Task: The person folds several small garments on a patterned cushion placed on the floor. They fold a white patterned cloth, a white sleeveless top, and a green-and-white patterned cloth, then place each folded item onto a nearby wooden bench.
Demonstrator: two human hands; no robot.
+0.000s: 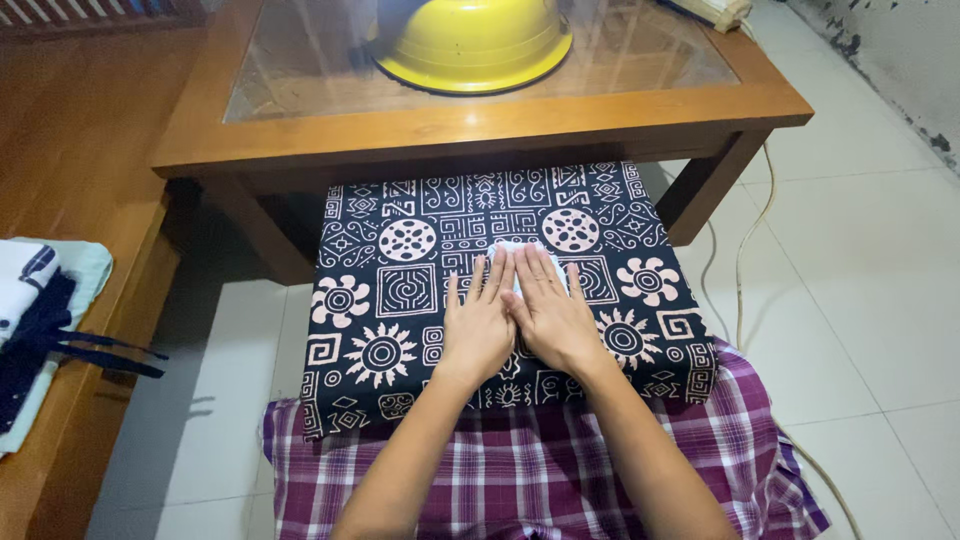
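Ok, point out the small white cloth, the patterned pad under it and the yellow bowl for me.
white cloth (512,250), head view, on the strip showing past the fingertips.
patterned pad (385,290), head view, on its bare left part.
yellow bowl (475,45), head view, on its upturned side wall.

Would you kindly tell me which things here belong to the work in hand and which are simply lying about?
In hand:
- left hand and right hand, flat on a small white cloth
- patterned black cloth pad beneath it

Lying about:
- yellow bowl upside down on the glass-topped table
- folded clothes at left
- cable on the floor
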